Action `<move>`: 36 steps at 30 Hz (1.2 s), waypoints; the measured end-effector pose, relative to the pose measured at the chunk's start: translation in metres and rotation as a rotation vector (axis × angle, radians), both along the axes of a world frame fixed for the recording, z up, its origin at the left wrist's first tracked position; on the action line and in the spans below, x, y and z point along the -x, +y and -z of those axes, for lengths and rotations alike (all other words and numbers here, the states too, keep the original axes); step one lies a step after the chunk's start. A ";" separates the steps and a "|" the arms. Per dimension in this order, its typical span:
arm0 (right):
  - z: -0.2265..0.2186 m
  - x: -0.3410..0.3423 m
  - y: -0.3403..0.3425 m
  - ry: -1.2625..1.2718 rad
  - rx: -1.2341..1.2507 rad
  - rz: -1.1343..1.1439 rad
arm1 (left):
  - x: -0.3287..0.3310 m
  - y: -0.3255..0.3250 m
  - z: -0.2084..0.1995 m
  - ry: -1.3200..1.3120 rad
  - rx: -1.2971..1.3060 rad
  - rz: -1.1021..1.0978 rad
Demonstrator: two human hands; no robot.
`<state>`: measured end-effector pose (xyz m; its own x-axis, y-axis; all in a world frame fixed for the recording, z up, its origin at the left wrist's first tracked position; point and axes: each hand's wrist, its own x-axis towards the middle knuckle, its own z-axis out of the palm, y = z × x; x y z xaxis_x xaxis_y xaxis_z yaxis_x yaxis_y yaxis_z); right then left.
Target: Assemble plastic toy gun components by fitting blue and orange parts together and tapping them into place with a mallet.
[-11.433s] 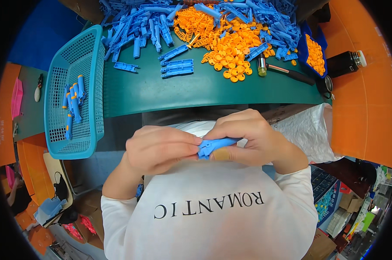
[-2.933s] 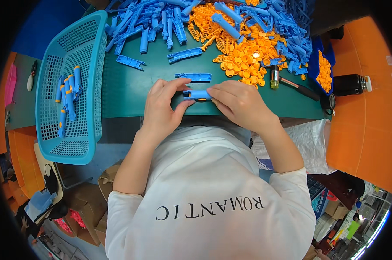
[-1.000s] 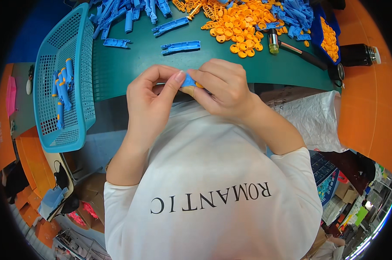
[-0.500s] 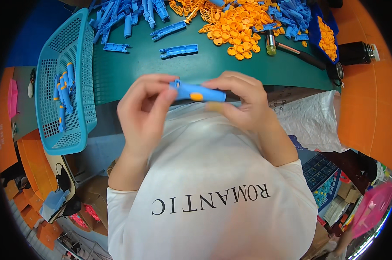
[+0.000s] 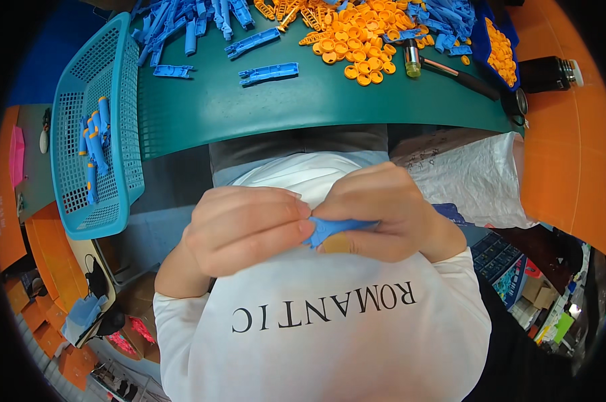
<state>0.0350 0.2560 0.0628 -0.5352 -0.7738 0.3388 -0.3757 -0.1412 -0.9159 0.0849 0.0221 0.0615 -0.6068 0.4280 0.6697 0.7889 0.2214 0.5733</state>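
Observation:
Close in front of my white shirt, both hands meet at a blue plastic casing [image 5: 336, 228], mostly covered by fingers. My right hand [image 5: 383, 208] is closed round its body, the thumb along the near side with a yellowish wrap at its tip. The fingertips of my left hand [image 5: 246, 231] pinch the casing's left end. An orange button, visible on the casing earlier, is hidden now. Beyond the hands, two blue half shells, a nearer one [image 5: 269, 73] and a farther one [image 5: 253, 43], lie apart on the green table [image 5: 249, 110].
At left stands a turquoise basket [image 5: 130, 191] holding several blue casings with orange parts [image 5: 96, 144]. Orange round caps [image 5: 363, 47] and blue shells [image 5: 443, 23] are heaped at the back. A hammer [image 5: 450, 72], a dark blue bin [image 5: 480, 50] and a black bottle [image 5: 547, 74] lie to the right.
Both hands have drawn the blue casing nearer to my chest, away from the table edge. It has turned, and my left fingers now cover its end and the orange button is out of sight.

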 end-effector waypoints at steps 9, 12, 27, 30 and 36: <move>-0.010 0.001 0.014 -0.054 -0.058 0.157 | -0.001 -0.024 0.003 0.258 0.131 -0.106; -0.006 0.002 0.015 0.039 -0.044 0.181 | 0.007 -0.009 -0.008 -0.275 -0.088 -0.038; 0.014 0.083 -0.007 0.109 -0.116 0.770 | 0.060 -0.013 0.023 -0.171 0.190 -0.641; 0.024 0.164 -0.006 0.302 0.065 1.014 | 0.092 -0.025 0.047 -0.035 0.281 -0.749; 0.034 0.196 -0.006 0.930 -0.184 1.139 | 0.085 -0.020 0.064 -0.120 0.283 -0.692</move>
